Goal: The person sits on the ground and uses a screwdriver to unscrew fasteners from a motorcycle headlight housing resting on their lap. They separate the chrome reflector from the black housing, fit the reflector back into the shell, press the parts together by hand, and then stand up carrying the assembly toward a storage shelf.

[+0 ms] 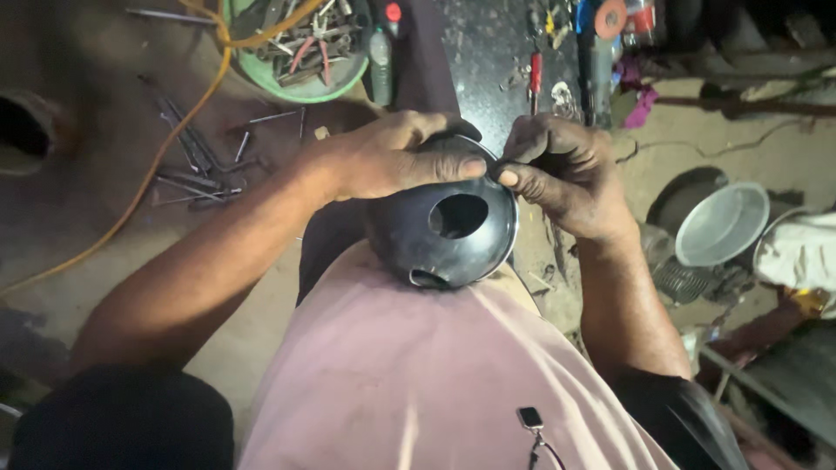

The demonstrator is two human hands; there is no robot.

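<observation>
Both hands grip a black dome-shaped shell with a round hole, held against the person's lap. The left hand curls closed over its top; the right hand pinches its rim. A green tub of tools sits at the dirt floor's far edge, and a metal bowl lies to the right.

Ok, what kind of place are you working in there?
Most likely a small repair workshop with a dirt floor. A green basin full of pliers and other hand tools sits ahead, loose metal rods lie on the ground, and both hands grip a black domed metal shell.
</observation>
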